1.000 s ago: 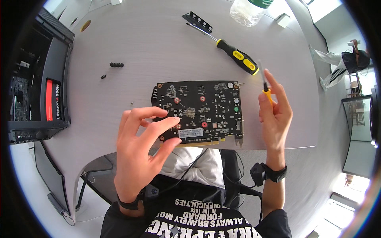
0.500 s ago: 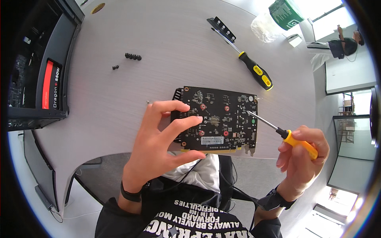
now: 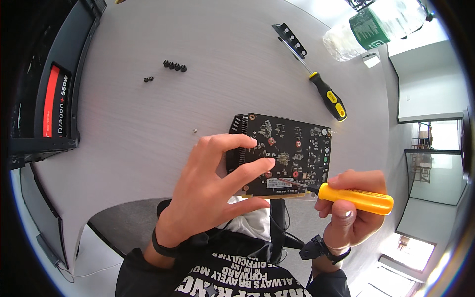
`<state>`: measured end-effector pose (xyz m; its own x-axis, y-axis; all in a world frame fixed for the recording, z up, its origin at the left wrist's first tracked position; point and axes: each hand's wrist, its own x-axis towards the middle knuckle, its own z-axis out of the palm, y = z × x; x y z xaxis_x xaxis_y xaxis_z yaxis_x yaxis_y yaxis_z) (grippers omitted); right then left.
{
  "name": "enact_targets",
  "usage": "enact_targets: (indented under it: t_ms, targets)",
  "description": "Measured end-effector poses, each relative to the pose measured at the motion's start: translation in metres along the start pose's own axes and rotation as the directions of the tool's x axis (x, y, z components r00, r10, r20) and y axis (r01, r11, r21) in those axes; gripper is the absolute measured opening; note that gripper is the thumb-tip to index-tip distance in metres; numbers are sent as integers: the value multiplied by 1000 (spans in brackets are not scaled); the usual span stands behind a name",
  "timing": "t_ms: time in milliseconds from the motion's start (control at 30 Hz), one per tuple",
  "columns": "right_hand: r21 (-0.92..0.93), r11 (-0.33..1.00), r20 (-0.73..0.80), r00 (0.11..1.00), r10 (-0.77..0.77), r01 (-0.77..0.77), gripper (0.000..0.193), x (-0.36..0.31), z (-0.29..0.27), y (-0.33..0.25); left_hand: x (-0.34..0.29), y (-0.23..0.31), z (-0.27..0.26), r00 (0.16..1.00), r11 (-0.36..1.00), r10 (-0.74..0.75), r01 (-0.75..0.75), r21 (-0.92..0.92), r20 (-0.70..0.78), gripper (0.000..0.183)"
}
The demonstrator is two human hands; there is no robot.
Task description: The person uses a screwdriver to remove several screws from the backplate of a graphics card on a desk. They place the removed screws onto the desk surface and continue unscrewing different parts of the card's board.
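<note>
Resting a wide-spread left hand [image 3: 200, 200] on a rectangular black circuit board [image 3: 309, 153] by the front edge of the grey table [image 3: 163, 109]. Near a round red-ringed screw [image 3: 268, 174] (just swung from the board's right side; probably aligning), pointing a yellow-handled metal screwdriver [image 3: 363, 199], gripped in the right hand [image 3: 358, 225].

At far right, a clear bottle [image 3: 400, 21] with a green label is seen near a black-and-yellow screwdriver [image 3: 329, 97] and a holed black bracket [image 3: 295, 43]; at left, a black computer case [image 3: 79, 55] is partly shown.

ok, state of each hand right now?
Left hand: open, spread over the card.
Right hand: closed, holding the orange-yellow screwdriver.
</note>
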<state>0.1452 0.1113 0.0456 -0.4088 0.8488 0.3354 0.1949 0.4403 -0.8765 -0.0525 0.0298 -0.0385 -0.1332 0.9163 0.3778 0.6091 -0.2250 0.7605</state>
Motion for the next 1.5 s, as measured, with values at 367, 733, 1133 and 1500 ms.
enact_targets:
  t_ms: [367,733,1133,1500]
  targets:
    - [28,1000,27,1000,-5,4,37,-1,6,9,1,-2,-2,998,997,65,-66,39,20,49]
    - [-14,994,84,991,-102,104,35,-5,2,19,0,-2,-1,999,999,33,-33,12,20,48]
    - [-31,996,111,991,-78,82,37,-5,4,19,1,-1,-2,999,1000,27,-28,7,31,48]
    - [-142,988,16,998,58,-55,40,-6,10,15,0,-1,-2,999,999,39,-39,8,26,47]
